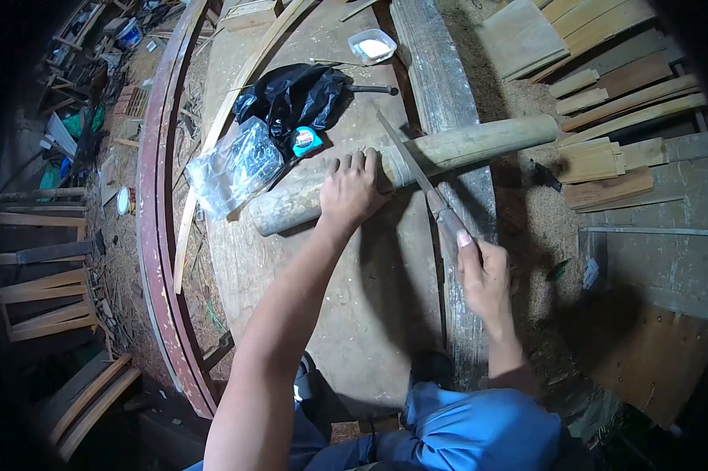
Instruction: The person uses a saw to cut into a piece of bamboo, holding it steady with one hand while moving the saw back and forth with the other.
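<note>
"Across the flat board (pixel 252 282) in the head view, how does the thick pole (pixel 479 147) lie?"

"Slantwise. Its long axis runs from the near left to the far right, and that far end juts past the weathered beam (pixel 440 86)."

"Which hand is nearer?"

"The left hand (pixel 352 191): it's on the pole, fingers curled over the top, clasping it. The right hand (pixel 483 279) is apart, on the near side, wrapped round the handle of the saw (pixel 413 163), thumb laid along it."

"And the blade?"

"It crosses the pole at an angle, just right of the left hand, tip beyond the far side. Whether its edge bites, I can't tell."

"Materials?"

"Pole: rounded, mottled green-tan, bamboo-like. Blade: thin, narrowing to its tip. Board: scuffed wood. Past the left hand sit a crumpled clear bag (pixel 236 169), a glossy black bag (pixel 314 94) and a teal tape measure (pixel 304 141)."
</note>
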Action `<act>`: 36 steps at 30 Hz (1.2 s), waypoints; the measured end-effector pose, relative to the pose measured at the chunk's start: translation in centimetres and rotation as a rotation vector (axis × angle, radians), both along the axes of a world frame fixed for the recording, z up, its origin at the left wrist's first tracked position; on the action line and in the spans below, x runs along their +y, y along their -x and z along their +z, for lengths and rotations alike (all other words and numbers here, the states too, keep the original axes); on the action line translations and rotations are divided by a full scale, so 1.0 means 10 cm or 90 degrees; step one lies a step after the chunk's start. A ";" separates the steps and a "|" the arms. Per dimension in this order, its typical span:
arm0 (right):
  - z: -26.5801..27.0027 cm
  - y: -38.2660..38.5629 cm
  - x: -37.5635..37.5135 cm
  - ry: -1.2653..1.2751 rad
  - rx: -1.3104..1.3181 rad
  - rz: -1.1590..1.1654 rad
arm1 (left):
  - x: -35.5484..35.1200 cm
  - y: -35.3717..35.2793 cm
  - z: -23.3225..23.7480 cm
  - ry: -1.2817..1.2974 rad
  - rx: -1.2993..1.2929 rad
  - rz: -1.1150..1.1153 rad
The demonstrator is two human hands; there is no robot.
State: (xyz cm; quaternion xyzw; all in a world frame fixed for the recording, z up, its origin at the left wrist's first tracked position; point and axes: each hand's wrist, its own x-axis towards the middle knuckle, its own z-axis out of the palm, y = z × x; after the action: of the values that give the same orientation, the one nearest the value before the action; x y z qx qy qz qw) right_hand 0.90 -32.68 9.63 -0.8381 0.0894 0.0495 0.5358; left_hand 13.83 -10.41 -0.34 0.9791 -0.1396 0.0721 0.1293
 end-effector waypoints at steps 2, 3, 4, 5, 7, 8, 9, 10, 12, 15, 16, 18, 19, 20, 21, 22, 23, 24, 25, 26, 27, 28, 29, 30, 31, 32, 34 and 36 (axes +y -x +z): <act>-0.15 0.18 -0.03 0.003 -0.009 -0.012 | -0.04 0.08 0.01 -0.024 0.011 0.004; -0.24 0.29 -0.04 -0.037 -0.022 -0.036 | -0.06 0.14 0.03 -0.023 0.009 0.003; -0.29 0.40 -0.04 -0.079 -0.034 -0.060 | -0.09 0.19 0.04 -0.015 0.015 0.010; -0.31 0.50 -0.04 -0.105 -0.038 -0.072 | -0.11 0.24 0.06 -0.008 0.021 0.016; -0.33 0.65 -0.05 -0.087 -0.091 -0.073 | -0.12 0.33 0.03 -0.004 -0.017 0.013; -0.35 0.72 -0.07 -0.068 -0.142 -0.070 | -0.14 0.36 0.01 0.003 -0.053 0.014; -0.45 0.77 -0.16 -0.095 -0.115 -0.066 | -0.15 0.39 0.00 0.007 -0.055 0.013; -0.48 0.78 -0.18 -0.093 -0.118 -0.066 | -0.15 0.41 -0.01 0.021 -0.073 0.011; -0.50 0.75 -0.20 -0.087 -0.134 -0.060 | -0.15 0.45 -0.04 0.035 -0.094 0.012; -0.50 0.73 -0.21 -0.080 -0.112 -0.051 | -0.18 0.53 -0.08 0.058 -0.116 0.011; -0.53 0.73 -0.21 -0.079 -0.105 -0.050 | -0.20 0.56 -0.09 0.070 -0.139 0.013; -0.58 0.76 -0.19 -0.113 -0.108 -0.061 | -0.23 0.62 -0.09 0.079 -0.165 0.012; -0.58 0.77 -0.19 -0.106 -0.104 -0.062 | -0.24 0.66 -0.08 0.091 -0.179 0.011; -0.58 0.79 -0.18 -0.098 -0.099 -0.062 | -0.25 0.69 -0.07 0.103 -0.192 0.009; -0.59 0.80 -0.18 -0.099 -0.100 -0.062 | -0.25 0.70 -0.07 0.102 -0.194 0.008; -0.60 0.81 -0.18 -0.105 -0.101 -0.064 | -0.25 0.72 -0.07 0.098 -0.194 0.005; -0.60 0.82 -0.19 -0.109 -0.102 -0.066 | -0.26 0.72 -0.08 0.095 -0.194 0.002; -0.60 0.83 -0.20 -0.108 -0.103 -0.066 | -0.26 0.72 -0.05 0.096 -0.194 0.002; -0.59 0.83 -0.20 -0.106 -0.096 -0.069 | -0.26 0.71 -0.01 0.087 -0.150 0.001; -0.58 0.84 -0.20 -0.105 -0.090 -0.071 | -0.24 0.69 0.02 0.077 -0.106 0.001; -0.59 0.85 -0.21 -0.105 -0.090 -0.070 | -0.23 0.68 0.03 0.077 -0.106 0.001; -0.61 0.85 -0.21 -0.100 -0.091 -0.066 | -0.22 0.66 0.03 0.067 -0.099 -0.001; -0.61 0.86 -0.22 -0.094 -0.092 -0.061 | -0.21 0.65 0.03 0.058 -0.091 -0.003; -0.61 0.86 -0.22 -0.093 -0.092 -0.061 | -0.20 0.63 0.03 0.059 -0.092 -0.003; -0.61 0.86 -0.22 -0.088 -0.094 -0.057 | -0.20 0.61 0.02 0.057 -0.087 0.004; -0.61 0.86 -0.21 -0.084 -0.096 -0.053 | -0.19 0.60 0.00 0.054 -0.082 0.011; -0.65 0.86 -0.21 -0.084 -0.106 -0.048 | -0.17 0.56 -0.03 0.038 -0.065 0.008; -0.65 0.87 -0.20 -0.084 -0.117 -0.042 | -0.15 0.55 -0.02 0.022 -0.050 0.005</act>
State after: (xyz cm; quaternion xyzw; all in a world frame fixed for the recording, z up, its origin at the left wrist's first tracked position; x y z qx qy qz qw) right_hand -7.77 -34.72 3.08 -0.7984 0.0642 -0.0395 0.5974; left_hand 8.36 -11.90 -0.56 0.9738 -0.1392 0.1132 0.1401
